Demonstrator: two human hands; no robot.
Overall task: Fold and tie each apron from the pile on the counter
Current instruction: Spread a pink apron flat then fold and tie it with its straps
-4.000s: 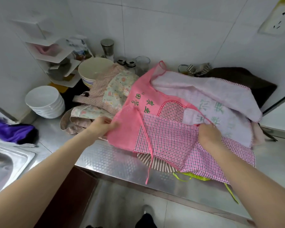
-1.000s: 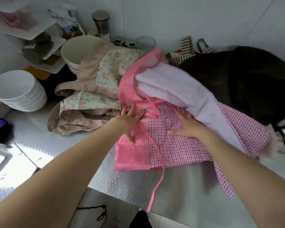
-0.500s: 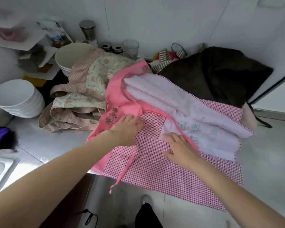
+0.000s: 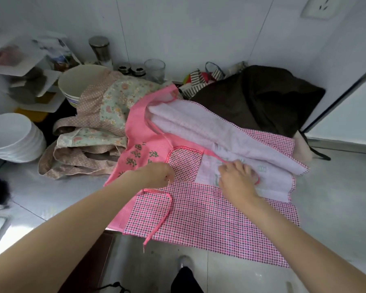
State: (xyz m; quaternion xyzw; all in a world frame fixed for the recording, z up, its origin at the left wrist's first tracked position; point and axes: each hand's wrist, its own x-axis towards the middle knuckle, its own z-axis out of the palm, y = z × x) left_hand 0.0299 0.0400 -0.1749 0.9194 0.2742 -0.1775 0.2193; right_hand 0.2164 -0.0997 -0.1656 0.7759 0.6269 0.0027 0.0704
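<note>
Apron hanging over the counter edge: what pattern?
Pink checked apron, seen in the head view.

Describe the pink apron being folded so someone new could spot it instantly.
On the steel counter, find the heap of cloth right of the stacked white bowls. The pink apron lies nearest, overhanging the edge under both hands. Unlike the floral apron beside it, it is checked and carries green lettering.

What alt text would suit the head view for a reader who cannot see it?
Two bare hands, left hand and right hand, press on a pink checked apron spread over a steel counter, its hem hanging past the edge. A floral apron lies crumpled to its left, near stacked white bowls.
</note>
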